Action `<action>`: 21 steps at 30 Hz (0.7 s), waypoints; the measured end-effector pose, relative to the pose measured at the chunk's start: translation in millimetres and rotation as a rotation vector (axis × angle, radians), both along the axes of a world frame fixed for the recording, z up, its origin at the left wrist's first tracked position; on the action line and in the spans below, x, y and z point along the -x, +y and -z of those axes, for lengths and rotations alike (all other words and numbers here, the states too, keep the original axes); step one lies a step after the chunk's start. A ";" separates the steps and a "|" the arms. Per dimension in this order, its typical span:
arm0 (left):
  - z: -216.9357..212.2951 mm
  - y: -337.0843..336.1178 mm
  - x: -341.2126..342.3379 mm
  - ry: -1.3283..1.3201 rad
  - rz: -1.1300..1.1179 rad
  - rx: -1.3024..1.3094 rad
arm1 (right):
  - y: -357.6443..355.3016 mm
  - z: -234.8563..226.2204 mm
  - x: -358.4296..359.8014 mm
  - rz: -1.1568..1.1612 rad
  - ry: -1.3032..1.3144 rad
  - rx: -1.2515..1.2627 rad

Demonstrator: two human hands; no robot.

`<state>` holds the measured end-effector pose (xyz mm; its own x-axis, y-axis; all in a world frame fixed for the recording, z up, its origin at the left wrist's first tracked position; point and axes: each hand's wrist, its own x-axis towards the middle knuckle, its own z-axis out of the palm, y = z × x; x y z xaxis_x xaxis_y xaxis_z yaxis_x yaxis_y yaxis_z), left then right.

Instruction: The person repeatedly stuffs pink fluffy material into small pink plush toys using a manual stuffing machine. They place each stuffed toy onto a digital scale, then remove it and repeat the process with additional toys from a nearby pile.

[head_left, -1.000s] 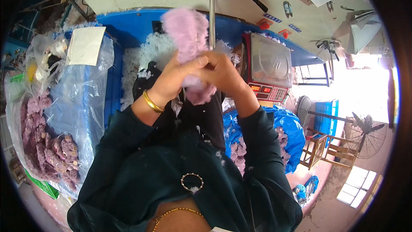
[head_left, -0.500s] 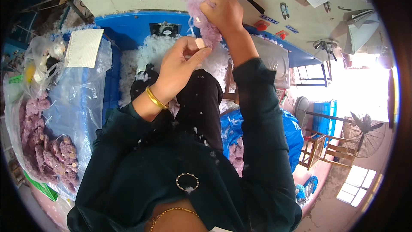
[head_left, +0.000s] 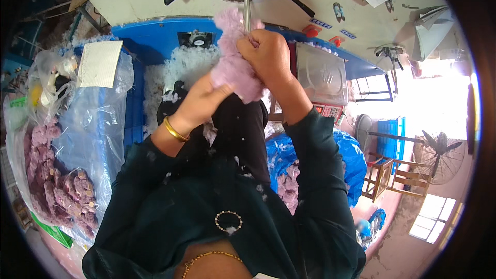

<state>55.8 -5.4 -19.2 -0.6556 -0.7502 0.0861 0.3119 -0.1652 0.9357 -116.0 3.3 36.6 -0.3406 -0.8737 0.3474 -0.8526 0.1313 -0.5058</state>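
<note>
Gripping pink plush skin (head_left: 235, 64) on metal nozzle tube (head_left: 247, 14), both hands clamped: right hand (head_left: 266, 57) at top, left hand (head_left: 204, 101) below. Filling seemingly underway; skin looking limp. White stuffing (head_left: 175, 70) lying behind tube.

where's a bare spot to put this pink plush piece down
The clearest flat patch is the steel pan of the scale, right of the right hand. The blue bin ahead is full of white stuffing; the clear bag on the left is packed with purple plush pieces.
</note>
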 end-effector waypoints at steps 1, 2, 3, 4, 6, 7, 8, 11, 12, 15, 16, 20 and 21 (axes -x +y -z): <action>-8.1 0.0 -1.3 0.183 0.169 -0.533 | -4.2 -2.1 0.6 0.009 0.009 0.022; -6.7 -6.4 5.2 0.203 0.190 -0.568 | -7.0 -1.5 1.3 0.027 0.021 0.035; -3.8 -21.0 18.7 0.222 0.212 -0.602 | -27.5 7.8 11.4 0.117 0.050 0.085; -1.2 -34.1 24.9 0.228 0.212 -0.638 | -49.5 10.1 15.3 0.133 0.070 0.089; 2.4 -44.1 39.2 0.327 0.139 -0.699 | -83.8 5.1 24.8 0.172 0.145 0.113; -2.2 -34.5 46.6 0.316 0.090 -0.722 | -80.7 6.6 26.6 0.182 0.141 0.116; -5.7 -26.3 49.9 0.305 0.041 -0.744 | -76.8 8.5 28.2 0.193 0.135 0.118; -2.6 10.3 40.3 0.263 0.078 -0.589 | -59.0 9.5 15.7 0.198 0.137 0.114; 4.6 20.1 38.6 0.197 0.057 -0.509 | -51.6 8.4 8.2 0.192 0.142 0.109; 28.6 28.1 34.6 -0.259 -0.138 0.324 | -27.4 3.3 -3.6 0.180 0.109 0.055; 29.5 27.9 34.5 -0.376 -0.226 0.629 | -19.1 2.5 -5.5 0.177 0.101 0.048; 6.8 13.6 27.2 -0.075 -0.258 0.445 | -4.8 1.0 -5.4 0.109 0.011 0.052; -5.5 5.6 29.9 -0.031 -0.247 0.350 | -15.3 2.9 1.9 0.108 0.007 0.081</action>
<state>26.0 0.1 -13.8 -0.4663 -0.8141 0.3461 0.2732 0.2396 0.9316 -117.8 -12.0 33.7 -0.4284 -0.8010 0.4181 -0.8395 0.1817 -0.5121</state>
